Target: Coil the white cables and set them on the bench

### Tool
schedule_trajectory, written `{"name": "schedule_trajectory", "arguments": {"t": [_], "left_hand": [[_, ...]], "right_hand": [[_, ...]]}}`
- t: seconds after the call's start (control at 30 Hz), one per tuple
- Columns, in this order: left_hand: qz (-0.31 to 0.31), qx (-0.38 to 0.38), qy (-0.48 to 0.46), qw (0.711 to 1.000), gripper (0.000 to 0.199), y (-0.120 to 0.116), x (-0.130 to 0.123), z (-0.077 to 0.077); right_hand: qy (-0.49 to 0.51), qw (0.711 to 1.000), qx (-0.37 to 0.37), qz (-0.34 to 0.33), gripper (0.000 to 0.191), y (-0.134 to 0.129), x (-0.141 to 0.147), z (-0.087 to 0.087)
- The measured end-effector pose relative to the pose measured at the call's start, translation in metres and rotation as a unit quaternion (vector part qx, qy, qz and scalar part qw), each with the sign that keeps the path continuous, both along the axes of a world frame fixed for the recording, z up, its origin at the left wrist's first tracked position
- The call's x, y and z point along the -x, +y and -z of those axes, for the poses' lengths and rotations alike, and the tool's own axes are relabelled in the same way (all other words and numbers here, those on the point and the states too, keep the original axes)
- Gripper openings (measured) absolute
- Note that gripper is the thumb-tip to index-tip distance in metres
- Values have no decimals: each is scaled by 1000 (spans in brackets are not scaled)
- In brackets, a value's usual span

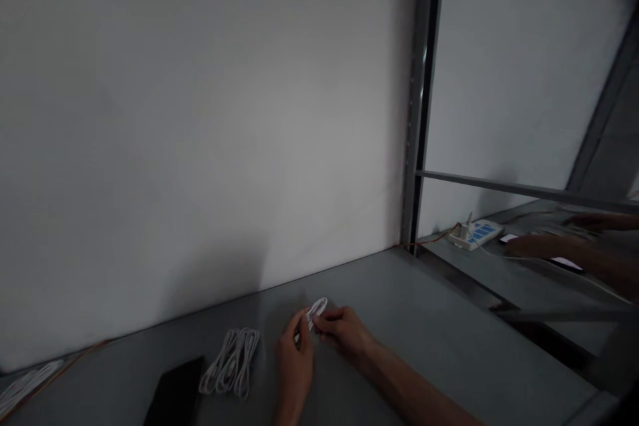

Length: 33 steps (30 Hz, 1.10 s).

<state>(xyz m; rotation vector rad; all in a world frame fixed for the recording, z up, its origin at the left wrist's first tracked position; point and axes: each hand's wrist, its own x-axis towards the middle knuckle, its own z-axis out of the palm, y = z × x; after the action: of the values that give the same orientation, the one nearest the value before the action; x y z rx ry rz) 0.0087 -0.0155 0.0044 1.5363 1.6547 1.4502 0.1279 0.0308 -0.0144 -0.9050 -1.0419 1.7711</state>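
A small coiled white cable point(318, 308) is held above the grey tabletop point(394, 319) between my two hands. My left hand point(295, 349) grips its lower end, fingers closed round it. From the right, my right hand point(342, 327) pinches the side of the same coil with thumb and forefinger. The cable's ends are hidden in my fingers. To the left of my left hand lie several bundled white cables point(230, 363), side by side. A flat black object point(176, 391) sits beside them, its kind unclear in the dim light.
More white cables point(27, 386) and a thin orange-brown wire point(70, 373) lie at the far left. Beyond a metal post point(422, 100), a white and blue power strip point(476, 233) stands on a neighbouring table. Another person's blurred hands point(539, 246) are there, near a phone point(566, 263).
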Motion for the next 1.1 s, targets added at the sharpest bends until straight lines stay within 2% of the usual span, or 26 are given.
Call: {"name": "schedule_trajectory", "arguments": {"t": [0.23, 0.43, 0.6, 0.8, 1.1], "left_hand": [[51, -5, 42, 998, 42, 3, 2, 7], [95, 1, 73, 993, 38, 1, 3, 2], [98, -13, 68, 993, 36, 0, 3, -2], [74, 2, 72, 995, 32, 2, 4, 1], [85, 8, 38, 996, 32, -1, 3, 0]], "right_hand": [[-51, 998, -31, 28, 34, 5, -2, 1], [-143, 985, -92, 40, 31, 6, -5, -1], [-166, 979, -108, 40, 32, 3, -5, -9], [-175, 974, -144, -8, 36, 2, -8, -11], [-151, 982, -113, -29, 29, 6, -13, -6]]}}
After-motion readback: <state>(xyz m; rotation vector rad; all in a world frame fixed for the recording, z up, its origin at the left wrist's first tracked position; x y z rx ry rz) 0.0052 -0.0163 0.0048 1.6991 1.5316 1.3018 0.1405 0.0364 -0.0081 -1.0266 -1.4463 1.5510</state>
